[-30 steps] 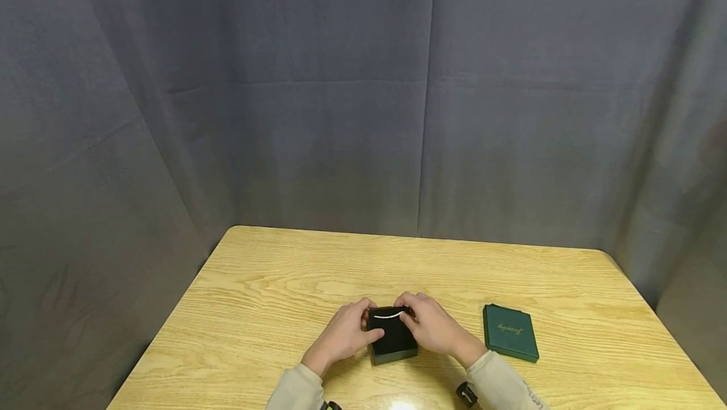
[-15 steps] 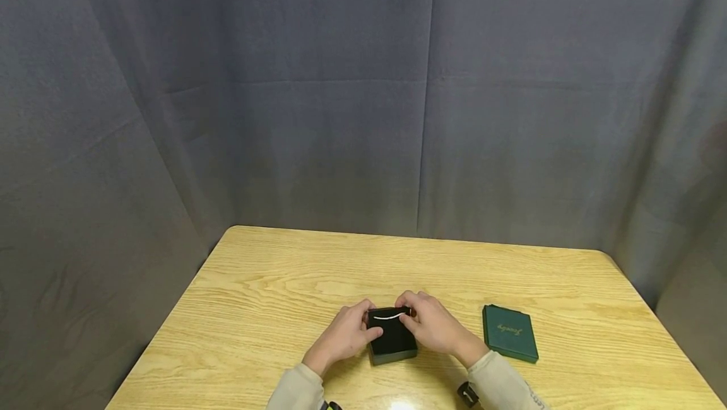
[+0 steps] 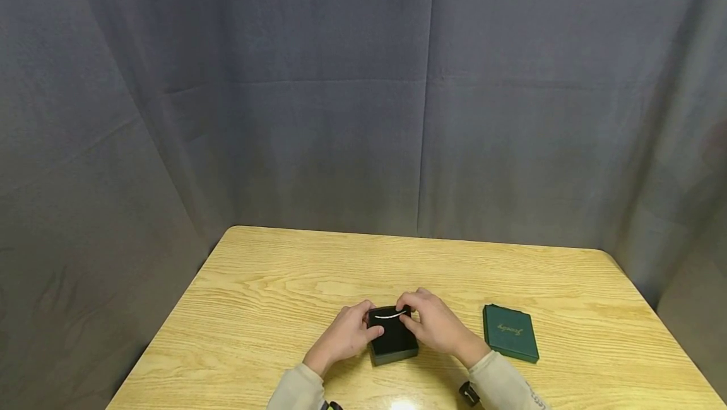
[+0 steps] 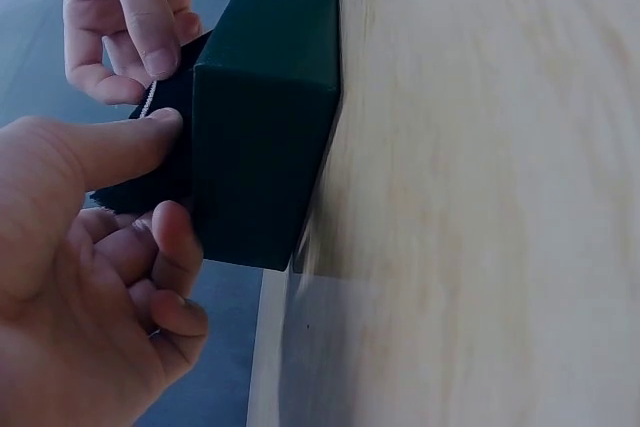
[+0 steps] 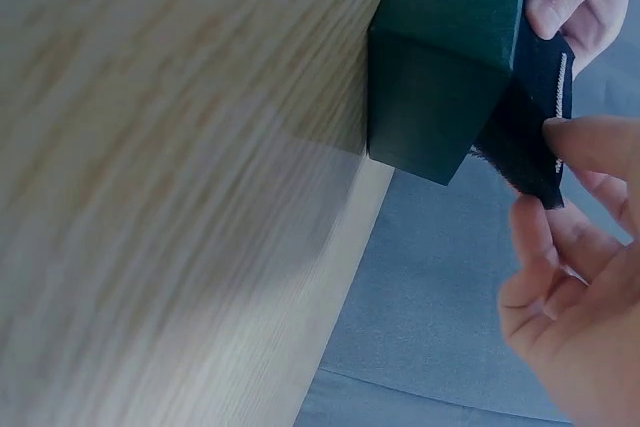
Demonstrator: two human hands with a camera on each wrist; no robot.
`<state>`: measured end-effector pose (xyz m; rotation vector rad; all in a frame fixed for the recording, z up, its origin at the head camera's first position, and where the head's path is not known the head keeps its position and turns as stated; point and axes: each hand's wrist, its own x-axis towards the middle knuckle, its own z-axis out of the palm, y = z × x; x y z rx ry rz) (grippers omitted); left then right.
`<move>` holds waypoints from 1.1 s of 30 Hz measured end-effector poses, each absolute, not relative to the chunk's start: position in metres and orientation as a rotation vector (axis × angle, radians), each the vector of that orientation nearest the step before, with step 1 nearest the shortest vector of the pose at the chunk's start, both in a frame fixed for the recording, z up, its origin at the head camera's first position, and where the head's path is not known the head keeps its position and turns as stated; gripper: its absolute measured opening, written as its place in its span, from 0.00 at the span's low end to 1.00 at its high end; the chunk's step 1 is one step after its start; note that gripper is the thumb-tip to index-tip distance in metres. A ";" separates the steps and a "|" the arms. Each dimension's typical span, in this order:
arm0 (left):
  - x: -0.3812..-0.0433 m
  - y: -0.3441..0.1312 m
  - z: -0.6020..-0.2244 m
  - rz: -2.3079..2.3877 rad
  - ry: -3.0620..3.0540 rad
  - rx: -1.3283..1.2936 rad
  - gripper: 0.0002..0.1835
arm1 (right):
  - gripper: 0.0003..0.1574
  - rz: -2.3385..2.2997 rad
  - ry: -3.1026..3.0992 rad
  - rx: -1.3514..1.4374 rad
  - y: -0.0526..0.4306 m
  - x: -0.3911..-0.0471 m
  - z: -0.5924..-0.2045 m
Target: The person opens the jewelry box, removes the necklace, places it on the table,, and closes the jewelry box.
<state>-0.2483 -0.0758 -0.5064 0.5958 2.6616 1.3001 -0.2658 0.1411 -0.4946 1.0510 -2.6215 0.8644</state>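
A small green jewelry box base (image 3: 396,357) stands on the table. Its black padded insert (image 5: 532,112) is tilted, with the far edge raised out of the box. Across that edge runs a thin silver chain (image 3: 389,317). My left hand (image 3: 343,334) pinches the left corner of the insert, thumb on top and fingers underneath. At the right corner my right hand (image 3: 434,325) pinches it the same way, the thumb by the chain's end. The wrist views show the green box walls (image 4: 265,147) below the insert; the chain's ends are partly hidden by the thumbs.
To the right lies the green box lid (image 3: 511,332) with gold lettering on top. The wooden table (image 3: 284,284) has its far edge in front of a grey curtain (image 3: 329,145). A dark strap piece (image 3: 468,393) shows by the right sleeve.
Hardly anything differs. My right hand has shifted very slightly on the insert's corner; the left hand, box and lid stay where they were.
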 end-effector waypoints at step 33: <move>-0.248 -0.071 -0.508 1.239 2.645 0.651 0.11 | 0.03 0.726 -2.578 1.103 0.148 -0.266 -0.496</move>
